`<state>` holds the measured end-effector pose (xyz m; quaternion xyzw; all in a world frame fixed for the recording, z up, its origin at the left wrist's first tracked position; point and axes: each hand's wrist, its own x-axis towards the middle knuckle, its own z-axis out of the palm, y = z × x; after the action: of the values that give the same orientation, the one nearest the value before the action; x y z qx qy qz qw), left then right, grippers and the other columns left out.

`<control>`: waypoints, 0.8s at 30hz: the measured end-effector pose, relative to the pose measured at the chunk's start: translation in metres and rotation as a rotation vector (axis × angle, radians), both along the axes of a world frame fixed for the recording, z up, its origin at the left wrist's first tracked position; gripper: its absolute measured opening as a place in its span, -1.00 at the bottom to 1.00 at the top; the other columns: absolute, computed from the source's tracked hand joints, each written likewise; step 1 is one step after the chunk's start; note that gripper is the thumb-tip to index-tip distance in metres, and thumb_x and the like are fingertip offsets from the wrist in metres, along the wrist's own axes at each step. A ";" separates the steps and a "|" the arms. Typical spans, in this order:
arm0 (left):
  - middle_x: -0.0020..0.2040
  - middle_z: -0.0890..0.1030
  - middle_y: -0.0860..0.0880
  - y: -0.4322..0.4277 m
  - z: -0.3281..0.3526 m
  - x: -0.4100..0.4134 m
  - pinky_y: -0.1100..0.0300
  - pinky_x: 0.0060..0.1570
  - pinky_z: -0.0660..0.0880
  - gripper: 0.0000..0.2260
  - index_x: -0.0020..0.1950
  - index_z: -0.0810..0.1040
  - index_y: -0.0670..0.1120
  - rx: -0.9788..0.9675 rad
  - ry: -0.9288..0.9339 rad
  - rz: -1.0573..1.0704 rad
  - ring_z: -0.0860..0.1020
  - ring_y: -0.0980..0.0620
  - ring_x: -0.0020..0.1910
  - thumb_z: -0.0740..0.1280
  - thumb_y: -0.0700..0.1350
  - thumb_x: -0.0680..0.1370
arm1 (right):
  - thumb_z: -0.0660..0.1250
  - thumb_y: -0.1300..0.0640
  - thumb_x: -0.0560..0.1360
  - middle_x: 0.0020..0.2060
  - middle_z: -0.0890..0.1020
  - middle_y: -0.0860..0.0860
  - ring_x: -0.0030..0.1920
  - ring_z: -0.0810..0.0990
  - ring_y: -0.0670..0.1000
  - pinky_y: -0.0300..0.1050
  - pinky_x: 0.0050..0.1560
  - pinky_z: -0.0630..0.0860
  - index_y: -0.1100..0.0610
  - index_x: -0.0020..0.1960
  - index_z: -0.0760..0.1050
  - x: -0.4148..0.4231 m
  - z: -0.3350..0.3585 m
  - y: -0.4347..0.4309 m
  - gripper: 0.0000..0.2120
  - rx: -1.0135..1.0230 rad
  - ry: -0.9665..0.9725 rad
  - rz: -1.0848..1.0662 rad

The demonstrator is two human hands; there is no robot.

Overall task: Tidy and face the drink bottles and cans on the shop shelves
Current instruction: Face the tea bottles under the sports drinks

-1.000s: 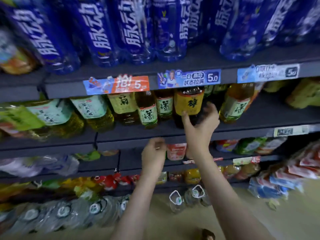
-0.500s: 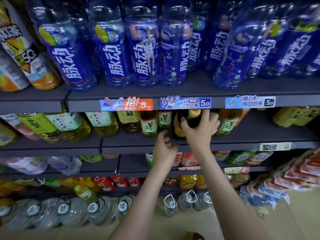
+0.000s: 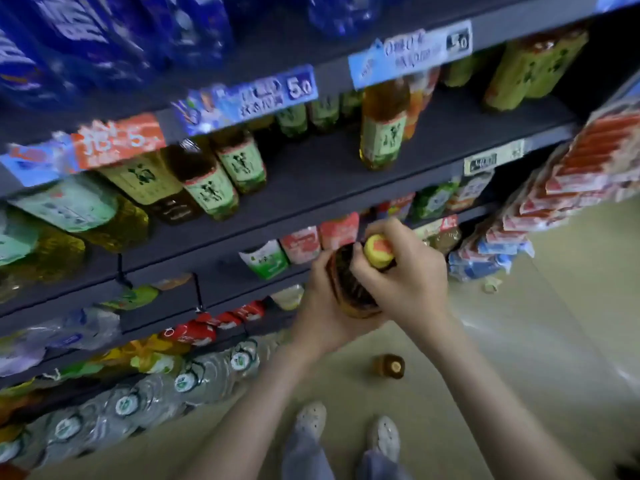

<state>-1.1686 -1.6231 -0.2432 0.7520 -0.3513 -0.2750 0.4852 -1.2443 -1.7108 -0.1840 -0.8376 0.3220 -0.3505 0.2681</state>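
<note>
Shelves (image 3: 311, 174) behind; left hand (image 3: 320, 318), right hand (image 3: 410, 289) around dark bottle (image 3: 349, 289).

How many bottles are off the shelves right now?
2. One dark bottle is gripped in the left hand and right hand; a second bottle sits on the floor below them. Others may be out of view.

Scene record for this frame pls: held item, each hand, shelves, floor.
held: dark bottle with yellow cap, tilted, in front of the lower shelves
left hand: grips the bottle's body from below
right hand: fingers curled round the neck under the cap
middle shelf: green-label tea bottles at left, one amber bottle standing apart at right
top shelf: blue bottles, blurred
floor: small brown bottle near the person's shoes
</note>
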 end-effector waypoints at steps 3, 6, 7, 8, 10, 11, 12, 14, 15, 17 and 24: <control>0.18 0.48 0.19 0.008 -0.070 -0.021 0.13 0.13 0.50 -0.20 0.16 0.13 0.46 0.188 0.120 -0.189 0.50 0.23 0.15 0.56 0.12 0.13 | 0.27 -0.09 0.34 -0.32 0.56 -0.07 -0.25 0.58 0.11 -0.04 -0.33 0.46 0.02 -0.14 0.39 -0.031 -0.081 0.010 -0.79 0.236 0.196 -0.090; 0.15 0.53 0.09 0.013 -0.160 -0.025 0.15 0.09 0.49 -0.38 0.23 0.32 0.27 0.444 0.151 -0.358 0.53 0.14 0.13 0.49 0.06 0.24 | 0.38 -0.02 0.36 -0.23 0.62 0.04 -0.15 0.59 0.20 -0.08 -0.31 0.34 0.08 -0.06 0.39 -0.053 -0.186 0.039 -0.73 0.502 0.405 -0.170; 0.19 0.52 0.04 0.016 -0.194 -0.025 0.15 0.08 0.48 -0.43 0.27 0.33 0.15 0.577 0.121 -0.414 0.52 0.05 0.16 0.46 0.03 0.32 | 0.41 0.02 0.38 -0.21 0.62 0.04 -0.13 0.59 0.18 -0.10 -0.30 0.26 0.07 -0.08 0.36 -0.057 -0.224 0.050 -0.73 0.588 0.453 -0.189; 0.22 0.51 -0.01 0.021 -0.232 -0.024 0.13 0.09 0.46 -0.49 0.29 0.33 0.05 0.693 0.087 -0.458 0.51 -0.03 0.18 0.42 0.00 0.39 | 0.42 0.04 0.38 -0.19 0.62 0.02 -0.11 0.59 0.16 -0.14 -0.29 0.22 0.05 -0.08 0.33 -0.060 -0.263 0.060 -0.72 0.650 0.482 -0.205; 0.24 0.50 -0.07 0.033 -0.308 -0.018 0.09 0.15 0.44 -0.57 0.31 0.35 -0.03 0.816 0.062 -0.499 0.48 -0.08 0.22 0.35 -0.04 0.47 | 0.43 0.06 0.38 -0.15 0.62 0.03 -0.10 0.59 0.15 -0.17 -0.28 0.22 0.07 -0.06 0.35 -0.060 -0.347 0.073 -0.72 0.712 0.535 -0.228; 0.27 0.49 -0.09 0.038 -0.341 -0.015 0.10 0.19 0.42 -0.56 0.35 0.33 -0.05 0.857 0.064 -0.501 0.47 -0.09 0.25 0.33 -0.07 0.49 | 0.43 0.07 0.38 -0.13 0.62 0.06 -0.09 0.59 0.17 -0.16 -0.27 0.24 0.12 -0.04 0.38 -0.059 -0.390 0.078 -0.72 0.739 0.559 -0.241; 0.31 0.46 -0.10 0.043 -0.377 -0.014 0.12 0.21 0.40 -0.53 0.40 0.30 -0.08 0.900 0.057 -0.501 0.45 -0.09 0.27 0.31 -0.10 0.51 | 0.43 0.09 0.38 -0.12 0.62 0.10 -0.08 0.59 0.20 -0.14 -0.26 0.26 0.16 -0.03 0.39 -0.059 -0.434 0.081 -0.71 0.768 0.581 -0.254; 0.35 0.43 -0.11 0.050 -0.433 -0.013 0.15 0.19 0.37 -0.53 0.44 0.26 -0.10 0.961 0.034 -0.513 0.43 -0.09 0.29 0.28 -0.13 0.54 | 0.40 0.09 0.40 -0.08 0.60 0.16 -0.03 0.56 0.23 -0.06 -0.21 0.33 0.19 0.01 0.37 -0.062 -0.516 0.088 -0.70 0.838 0.640 -0.276; 0.34 0.45 -0.11 0.054 -0.457 -0.014 0.16 0.16 0.37 -0.55 0.43 0.28 -0.10 0.973 0.027 -0.508 0.44 -0.09 0.28 0.27 -0.12 0.55 | 0.38 0.09 0.42 -0.04 0.58 0.18 -0.01 0.55 0.25 -0.02 -0.18 0.38 0.21 0.05 0.35 -0.063 -0.552 0.094 -0.68 0.874 0.672 -0.281; 0.30 0.49 -0.09 0.062 -0.494 -0.018 0.17 0.14 0.38 -0.60 0.39 0.33 -0.10 0.988 0.038 -0.469 0.47 -0.07 0.24 0.28 -0.10 0.57 | 0.34 0.11 0.46 0.03 0.56 0.22 0.03 0.53 0.27 0.05 -0.11 0.42 0.23 0.14 0.32 -0.068 -0.610 0.109 -0.65 0.931 0.724 -0.283; 0.19 0.57 -0.07 0.079 -0.516 -0.016 0.33 -0.02 0.33 -0.73 0.27 0.46 -0.11 1.046 0.124 -0.345 0.53 0.00 0.14 0.26 -0.13 0.57 | 0.27 0.15 0.52 0.23 0.44 0.25 0.12 0.51 0.31 0.16 0.03 0.50 0.19 0.38 0.16 -0.076 -0.652 0.138 -0.50 1.086 0.885 -0.323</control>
<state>-1.1848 -1.5437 -0.7592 0.8067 -0.2568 -0.5321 0.0149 -1.3198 -1.5732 -0.8356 -0.5914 0.6492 0.1965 0.4361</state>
